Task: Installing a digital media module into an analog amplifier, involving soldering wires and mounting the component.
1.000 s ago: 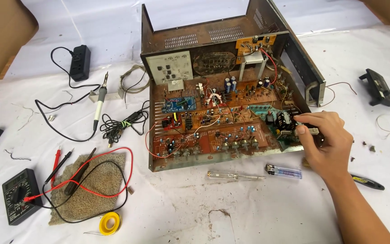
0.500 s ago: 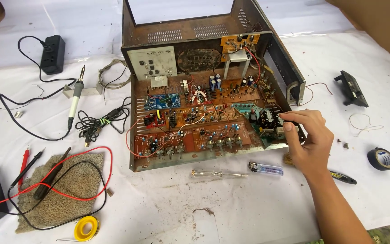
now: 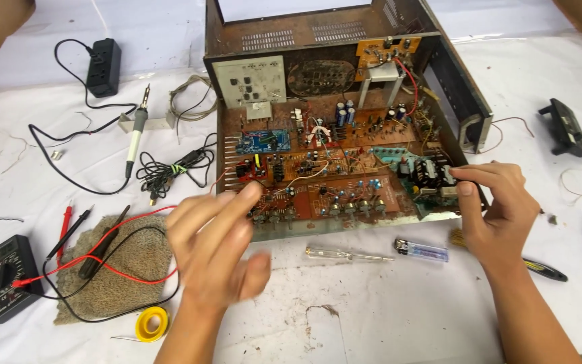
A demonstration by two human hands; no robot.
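Opened amplifier chassis (image 3: 345,121) at table's far middle, my right hand (image 3: 500,209) pinching a part on its green board (image 3: 420,176), my left hand (image 3: 213,239) blurred, fingers spread, empty, at its front edge.

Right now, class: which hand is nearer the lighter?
Right. The right hand hovers just above and right of the lighter; the left hand is farther off, to its left.

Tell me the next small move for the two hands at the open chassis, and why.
Probably bring the left hand down onto the chassis front edge to steady it. That hand hangs blurred and empty above the table, while the right hand pinches something small, hard to make out, at the green board in the right front corner.
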